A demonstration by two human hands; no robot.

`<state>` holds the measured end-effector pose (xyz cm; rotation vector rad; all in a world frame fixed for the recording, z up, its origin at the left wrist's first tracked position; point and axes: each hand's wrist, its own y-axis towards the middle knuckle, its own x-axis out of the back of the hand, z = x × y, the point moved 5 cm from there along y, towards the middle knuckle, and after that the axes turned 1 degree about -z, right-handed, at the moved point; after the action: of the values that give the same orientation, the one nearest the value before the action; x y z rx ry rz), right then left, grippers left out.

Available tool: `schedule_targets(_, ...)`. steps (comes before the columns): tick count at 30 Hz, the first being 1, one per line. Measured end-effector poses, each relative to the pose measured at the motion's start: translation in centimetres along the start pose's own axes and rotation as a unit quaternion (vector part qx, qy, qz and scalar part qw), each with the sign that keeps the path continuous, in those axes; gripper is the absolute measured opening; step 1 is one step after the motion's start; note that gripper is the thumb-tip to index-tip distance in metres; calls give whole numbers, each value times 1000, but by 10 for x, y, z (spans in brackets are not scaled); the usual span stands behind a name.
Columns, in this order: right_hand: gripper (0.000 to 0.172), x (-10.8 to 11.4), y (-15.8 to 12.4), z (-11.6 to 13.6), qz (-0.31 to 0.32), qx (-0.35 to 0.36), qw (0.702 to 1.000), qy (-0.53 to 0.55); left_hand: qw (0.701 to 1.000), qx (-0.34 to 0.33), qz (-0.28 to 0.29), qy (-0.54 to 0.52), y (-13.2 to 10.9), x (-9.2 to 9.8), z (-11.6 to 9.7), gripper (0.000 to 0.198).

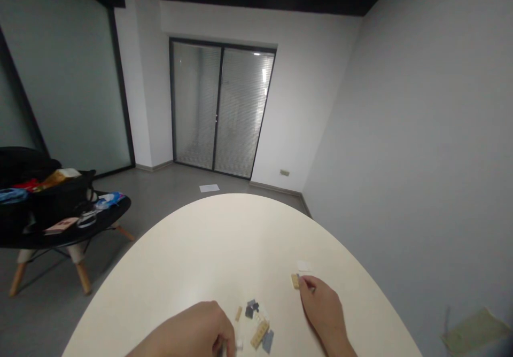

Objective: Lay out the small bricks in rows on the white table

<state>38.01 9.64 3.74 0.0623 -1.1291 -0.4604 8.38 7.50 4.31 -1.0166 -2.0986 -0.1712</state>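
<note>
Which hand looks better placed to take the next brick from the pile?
Probably the left: the left hand sits right at the edge of the pile, though it seems to pinch a small white piece. The right hand is farther off, holding a tan brick.

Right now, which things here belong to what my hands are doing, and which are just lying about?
Being handled: right hand pinching a tan plastic brick; left hand beside the pile of small grey and tan bricks.

Lying about: black bag on the black side table; sheet of paper on the floor.
</note>
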Motion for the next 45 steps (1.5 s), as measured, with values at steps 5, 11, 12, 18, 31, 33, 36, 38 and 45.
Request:
schedule_targets(5, 41, 2, 0, 2, -20, 6, 1000, 18, 998, -20, 24, 51, -1, 1, -14, 36)
schedule_targets(11, 41, 3, -2, 3, -38, 12, 998, 42, 998, -30, 33, 38, -7, 7, -29, 27)
schedule_targets(12, 41, 3, -3, 4, -40, 15, 998, 47, 998, -33, 32, 31, -8, 8, -30, 27)
schedule_targets(18, 38, 9, -7, 14, -53, 33, 996, 67, 999, -35, 24, 24, -6, 5, -23, 27)
schedule_targets(31, 32, 1, -19, 30, -48, 105, 990, 81, 995, -38, -40, 81, -1, 10, -21, 18)
schedule_targets(33, 31, 2, -22, 35, -53, 128, 987, 87, 995, -39, -42, 82, -1, 9, -18, 17)
schedule_targets(36, 30, 3, -26, 42, -53, 149, 983, 89, 995, -36, -43, 79, 0, 6, -14, 19)
schedule_targets(38, 29, 2, -28, 45, -47, 155, 983, 87, 996, -33, -43, 75, 1, 4, -12, 21)
schedule_targets(45, 27, -1, -40, 60, -16, 207, 973, 104, 998, -11, -47, 34, 1, 5, -14, 24)
